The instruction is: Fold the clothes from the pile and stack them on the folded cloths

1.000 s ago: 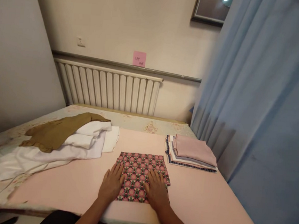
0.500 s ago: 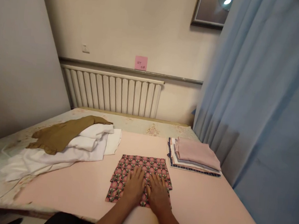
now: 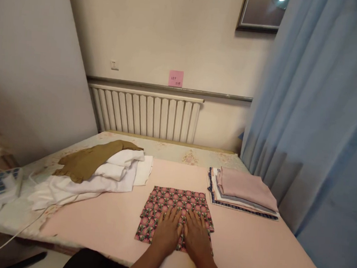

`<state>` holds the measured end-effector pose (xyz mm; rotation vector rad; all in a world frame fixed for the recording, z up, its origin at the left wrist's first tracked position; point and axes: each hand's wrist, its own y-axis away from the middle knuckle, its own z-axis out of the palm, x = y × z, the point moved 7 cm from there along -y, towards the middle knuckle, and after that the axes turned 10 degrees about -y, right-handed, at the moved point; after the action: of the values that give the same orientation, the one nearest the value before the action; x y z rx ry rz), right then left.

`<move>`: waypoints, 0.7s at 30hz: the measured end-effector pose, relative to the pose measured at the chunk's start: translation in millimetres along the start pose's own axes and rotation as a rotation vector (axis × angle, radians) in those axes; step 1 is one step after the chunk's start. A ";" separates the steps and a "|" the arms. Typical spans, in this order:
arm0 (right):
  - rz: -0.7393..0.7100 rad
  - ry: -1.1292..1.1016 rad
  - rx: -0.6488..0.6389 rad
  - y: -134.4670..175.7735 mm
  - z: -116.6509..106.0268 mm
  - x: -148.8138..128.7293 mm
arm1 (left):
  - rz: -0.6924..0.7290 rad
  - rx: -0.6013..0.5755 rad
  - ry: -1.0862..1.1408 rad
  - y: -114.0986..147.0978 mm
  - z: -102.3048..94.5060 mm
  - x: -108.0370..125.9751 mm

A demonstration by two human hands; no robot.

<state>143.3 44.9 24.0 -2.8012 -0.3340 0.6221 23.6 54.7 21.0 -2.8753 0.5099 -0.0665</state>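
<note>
A folded cloth (image 3: pixel 177 197) with a pink flower pattern on dark ground lies at the front middle of a pale pink sheet (image 3: pixel 102 223). My left hand (image 3: pixel 168 229) rests flat on its lower middle, fingers stretched forward. Beside it, my right hand (image 3: pixel 197 235) also presses flat on the cloth, fingers slightly spread. The thumbs are close together. Whether the patterned piece is a garment I cannot tell. Neither hand grips anything.
At right lies a stack of folded fabrics with a pink one (image 3: pixel 245 185) on top. A brown garment (image 3: pixel 98 159) lies heaped over white cloths (image 3: pixel 121 181) at left. A power strip (image 3: pixel 3 187) with cords is at far left. A blue curtain (image 3: pixel 317 121) borders the right.
The view has swung slightly left, so everything sits farther right and the power strip shows more. My hands stay flat on the patterned cloth, slid slightly nearer to me.
</note>
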 end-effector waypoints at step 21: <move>0.000 -0.019 0.036 1.3 -7.0 -3.9 | -0.110 -0.033 -0.099 24.2 -7.3 -74.5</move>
<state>143.1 41.2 31.3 -2.7628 -0.3233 0.6484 -55.1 56.7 22.3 -2.9193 0.3372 0.0676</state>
